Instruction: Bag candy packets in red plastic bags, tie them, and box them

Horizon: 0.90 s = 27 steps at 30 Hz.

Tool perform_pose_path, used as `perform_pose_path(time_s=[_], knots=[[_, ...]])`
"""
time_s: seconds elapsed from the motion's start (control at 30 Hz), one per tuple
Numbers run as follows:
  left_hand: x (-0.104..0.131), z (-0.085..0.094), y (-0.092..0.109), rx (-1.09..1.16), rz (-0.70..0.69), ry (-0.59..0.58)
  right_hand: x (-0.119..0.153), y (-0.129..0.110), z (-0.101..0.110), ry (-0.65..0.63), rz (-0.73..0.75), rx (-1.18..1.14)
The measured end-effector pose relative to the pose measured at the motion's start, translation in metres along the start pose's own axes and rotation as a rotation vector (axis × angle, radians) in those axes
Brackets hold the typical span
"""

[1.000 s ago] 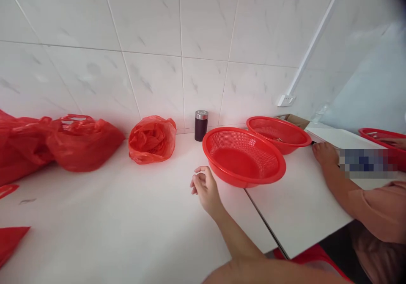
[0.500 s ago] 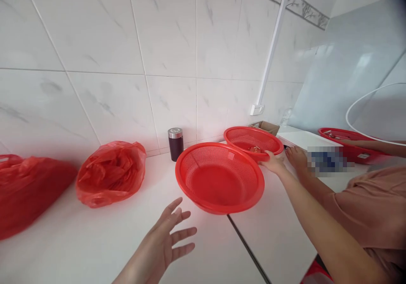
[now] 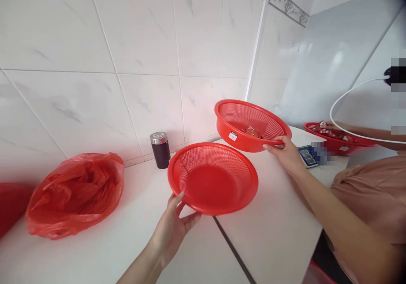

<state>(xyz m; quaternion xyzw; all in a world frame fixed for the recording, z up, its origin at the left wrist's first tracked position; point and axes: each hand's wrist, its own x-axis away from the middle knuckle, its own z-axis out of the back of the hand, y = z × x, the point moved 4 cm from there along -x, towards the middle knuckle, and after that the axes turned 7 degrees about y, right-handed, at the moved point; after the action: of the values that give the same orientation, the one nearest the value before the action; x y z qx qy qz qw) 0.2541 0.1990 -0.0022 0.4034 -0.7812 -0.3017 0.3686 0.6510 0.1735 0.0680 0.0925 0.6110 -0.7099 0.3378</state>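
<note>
In the head view an empty red plastic colander (image 3: 212,182) rests on the white table in front of me. My left hand (image 3: 174,227) is closed on its near-left rim, thumb above and fingers underneath. Farther right, my right hand (image 3: 288,156) grips the near-right rim of a second red colander (image 3: 228,123). That one is raised and tilted, with a white label on its side. A few small reddish wrapped pieces (image 3: 252,131) lie in its bottom; their kind is unclear.
A dark tumbler (image 3: 160,150) with a silver lid stands by the tiled wall. Left lies a red plastic bag (image 3: 79,195). At right are a scale (image 3: 307,156), a filled red basket (image 3: 341,144), a white cable (image 3: 341,91) and a person (image 3: 371,195) in a pinkish-brown top.
My left hand has moved up and taken the front colander's rim. My right hand has raised and tilted the second colander. The view has turned slightly right.
</note>
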Motion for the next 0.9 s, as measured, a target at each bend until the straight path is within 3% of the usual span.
perform_pose_path(time_s=[0.07,0.13,0.27,0.33,0.4,0.53,0.6,0.67,0.77,0.9], knots=[[-0.024,-0.012,-0.007,0.036,-0.039,-0.037,0.009,-0.020,0.014,-0.069,0.013,-0.016],[-0.043,-0.018,-0.019,0.035,-0.001,0.002,0.026,-0.044,0.022,-0.123,0.035,-0.076],[-0.041,-0.003,-0.036,-0.059,0.066,0.059,0.077,-0.090,0.015,-0.346,0.058,-0.196],[-0.027,0.019,-0.034,-0.090,0.035,0.079,0.106,-0.106,0.006,-0.496,0.041,-0.260],[-0.011,0.053,-0.026,-0.104,-0.035,0.156,0.135,-0.117,-0.002,-0.645,-0.010,-0.339],[0.017,0.134,0.005,-0.299,-0.301,0.442,0.183,-0.110,-0.007,-0.833,-0.117,-0.371],[0.032,0.167,0.028,-0.432,-0.442,0.587,0.199,-0.092,-0.007,-0.835,-0.116,-0.313],[0.047,0.190,0.054,-0.515,-0.557,0.691,0.214,-0.071,-0.009,-0.772,-0.093,-0.229],[0.067,0.209,0.100,-0.637,-0.737,0.803,0.240,-0.048,-0.013,-0.583,-0.029,-0.119],[0.084,0.238,0.153,-0.713,-0.900,1.048,0.296,-0.049,-0.011,-0.359,-0.103,-0.127]])
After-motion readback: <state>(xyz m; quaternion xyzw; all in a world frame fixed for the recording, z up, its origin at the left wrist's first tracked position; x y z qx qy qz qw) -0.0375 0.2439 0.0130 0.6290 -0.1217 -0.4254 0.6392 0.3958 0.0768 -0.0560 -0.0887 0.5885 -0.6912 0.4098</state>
